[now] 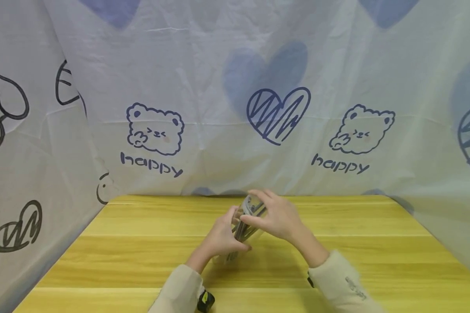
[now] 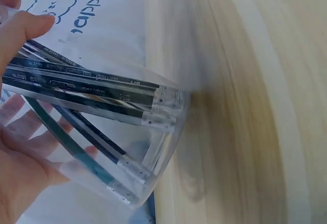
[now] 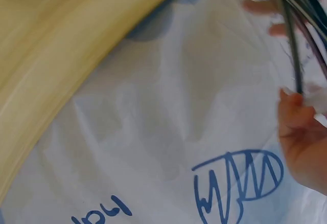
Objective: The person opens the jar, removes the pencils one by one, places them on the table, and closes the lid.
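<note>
A clear plastic pencil container (image 2: 162,169) is held tilted above the table, its base low and to the left in the head view. Inside lie several dark pencils (image 2: 102,88) with metal ends towards the base; one is teal. My left hand (image 1: 221,234) grips the container round its body, fingers behind it and thumb on the near side. My right hand (image 1: 280,216) holds its upper end between thumb and fingers. A pale ring (image 1: 246,205) shows there; I cannot tell whether it is a rim or a lid. In the right wrist view the pencils (image 3: 294,45) are partly cut off.
The yellow wood-grain table (image 1: 141,256) lies under both hands. Behind it hangs a pale cloth (image 1: 215,161) printed with hearts and bears, and more cloth runs along the left. A dark band (image 1: 206,301) sits at the left sleeve.
</note>
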`<state>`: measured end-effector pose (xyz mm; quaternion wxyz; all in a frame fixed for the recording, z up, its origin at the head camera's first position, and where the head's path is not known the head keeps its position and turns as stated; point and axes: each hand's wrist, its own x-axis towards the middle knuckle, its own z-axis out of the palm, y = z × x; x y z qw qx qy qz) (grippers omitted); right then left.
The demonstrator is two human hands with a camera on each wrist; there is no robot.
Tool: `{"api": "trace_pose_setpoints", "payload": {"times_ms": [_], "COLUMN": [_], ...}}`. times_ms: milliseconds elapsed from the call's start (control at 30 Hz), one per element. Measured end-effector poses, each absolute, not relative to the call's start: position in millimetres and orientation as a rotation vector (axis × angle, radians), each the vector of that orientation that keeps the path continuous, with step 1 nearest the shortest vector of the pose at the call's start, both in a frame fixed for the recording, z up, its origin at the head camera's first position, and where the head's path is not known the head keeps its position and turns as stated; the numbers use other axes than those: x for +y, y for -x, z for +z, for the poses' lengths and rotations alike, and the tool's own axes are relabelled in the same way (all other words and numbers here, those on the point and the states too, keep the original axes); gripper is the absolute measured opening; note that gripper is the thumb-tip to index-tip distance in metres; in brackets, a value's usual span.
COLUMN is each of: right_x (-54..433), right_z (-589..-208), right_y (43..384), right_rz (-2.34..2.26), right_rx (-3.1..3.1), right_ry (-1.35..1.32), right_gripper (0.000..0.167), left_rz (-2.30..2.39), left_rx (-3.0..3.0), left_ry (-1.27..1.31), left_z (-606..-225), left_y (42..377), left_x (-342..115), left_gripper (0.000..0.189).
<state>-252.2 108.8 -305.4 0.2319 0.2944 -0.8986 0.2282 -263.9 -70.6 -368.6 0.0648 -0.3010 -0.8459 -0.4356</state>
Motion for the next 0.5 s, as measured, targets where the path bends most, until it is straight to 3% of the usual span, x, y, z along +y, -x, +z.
{"api": "trace_pose_setpoints", "payload": {"times_ms": [100,500], "right_x": [107.0,107.7], "right_z": [-314.3,-316.0], "right_y": [256.6,262.5], "right_rz": [0.606,0.635], "right_rx": [-2.279,-2.125], "right_ry": [-0.868,-0.979], "right_gripper": [0.057,0.054], "left_rz": [-1.304,-1.410], "left_rx": [-2.549,-2.564], "left_ry": [0.946,1.086], "left_z": [-367.9,-365.7], "left_y": [264.6,267.4], "left_x": [-72.9,-77.9], "left_gripper": [0.080,0.087]}}
